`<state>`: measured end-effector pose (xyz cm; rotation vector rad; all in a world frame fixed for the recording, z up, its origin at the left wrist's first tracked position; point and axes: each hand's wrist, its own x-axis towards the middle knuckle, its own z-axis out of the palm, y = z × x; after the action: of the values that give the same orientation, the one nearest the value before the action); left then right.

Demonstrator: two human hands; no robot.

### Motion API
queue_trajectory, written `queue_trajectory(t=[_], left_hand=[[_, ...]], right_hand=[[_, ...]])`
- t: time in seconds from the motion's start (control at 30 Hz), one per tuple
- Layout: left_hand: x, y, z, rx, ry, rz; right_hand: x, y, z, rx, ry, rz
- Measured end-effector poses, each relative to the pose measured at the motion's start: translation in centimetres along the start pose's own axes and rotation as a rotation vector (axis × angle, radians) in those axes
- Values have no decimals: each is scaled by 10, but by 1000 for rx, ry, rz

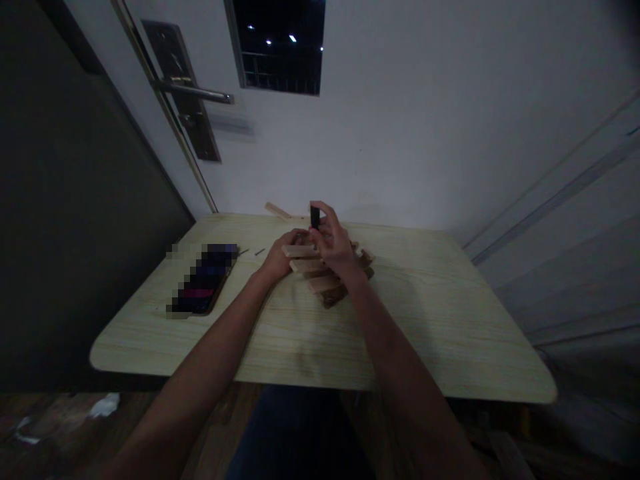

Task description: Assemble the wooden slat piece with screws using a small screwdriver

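My right hand (334,243) is closed around the upright black handle of a screwdriver (315,217), with a bit of pink near its lower end; the tip is hidden by my fingers. Below it is a small slatted wooden piece (307,265) with several pale strips and darker brown parts. My left hand (285,255) grips the far left side of this piece, its fingertips close to the tool. A loose wooden strip (277,211) lies beyond my hands. Left of my left hand lies a small screw (259,252).
A phone (207,280) lies on the left of the pale wood-grain table (440,320), with a thin metal piece (243,251) at its corner. Behind the table stands a white door (400,133) with a metal handle (200,92) and a dark window (280,47).
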<state>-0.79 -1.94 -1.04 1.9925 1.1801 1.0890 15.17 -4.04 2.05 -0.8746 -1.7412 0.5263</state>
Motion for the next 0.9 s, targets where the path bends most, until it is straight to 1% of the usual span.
queue_trajectory(t=[0.13, 0.23, 0.37, 0.6, 0.77, 0.9], left_hand=[[1, -2, 1, -23, 0, 6], [2, -5, 2, -45, 18, -10], [1, -4, 2, -38, 5, -5], [1, 0, 0, 15, 5, -6], [-1, 2, -1, -6, 7, -8], [0, 0, 1, -47, 3, -14]], right_hand=[[0, -3, -1, -30, -20, -54], [0, -2, -1, -5, -25, -75], [-1, -1, 0, 36, -28, -45], [-1, 0, -1, -29, 29, -20], [0, -6, -3, -84, -14, -52], [0, -8, -3, -36, -32, -49]])
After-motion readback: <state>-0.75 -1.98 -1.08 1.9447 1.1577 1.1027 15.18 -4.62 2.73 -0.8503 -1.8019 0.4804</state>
